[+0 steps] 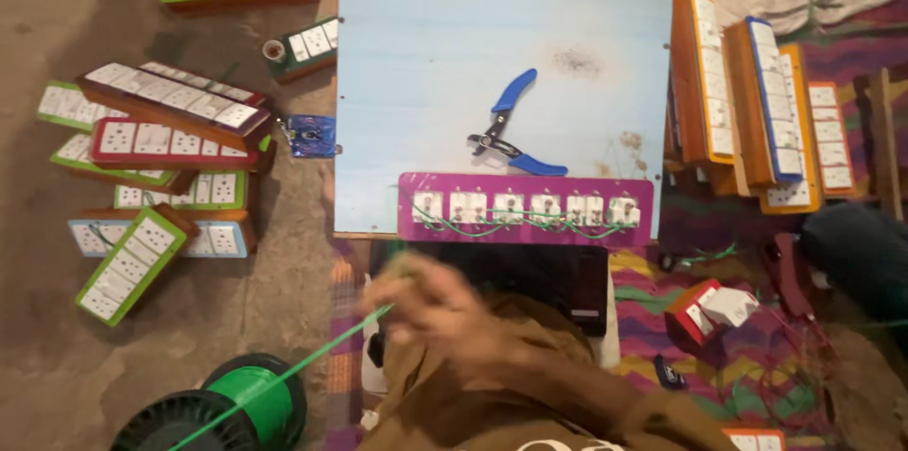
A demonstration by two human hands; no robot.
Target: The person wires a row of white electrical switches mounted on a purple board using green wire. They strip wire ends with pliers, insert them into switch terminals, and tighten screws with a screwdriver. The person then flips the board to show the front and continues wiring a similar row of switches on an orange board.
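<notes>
Nearest the camera, a black spool wound with green wire (241, 407) lay on the floor at the lower left, and a strand of that green wire (312, 359) ran taut from it up to the person's hand (430, 304). The hand was blurred with motion; it appeared closed around the wire end, though whether it was the left or the right, and how tightly the fingers gripped, could not be told, and no second hand showed clearly. Just beyond it, along the near edge of the pale blue board (426, 54), lay a magenta switch panel (525, 209) face down, its row of white switch and socket backs already linked by green wire looping from one to the next. The step in hand looked like drawing off a fresh length of wire for that panel. The next move would probably call for cutting and stripping the length, and the blue-handled wire cutters (515, 125) lay open near the middle of the board, just behind the panel. Farther off, finished panels in green, red and blue frames (161, 144) were heaped on the floor to the left, and orange and blue ones (747, 96) leaned by the board's right edge.
</notes>
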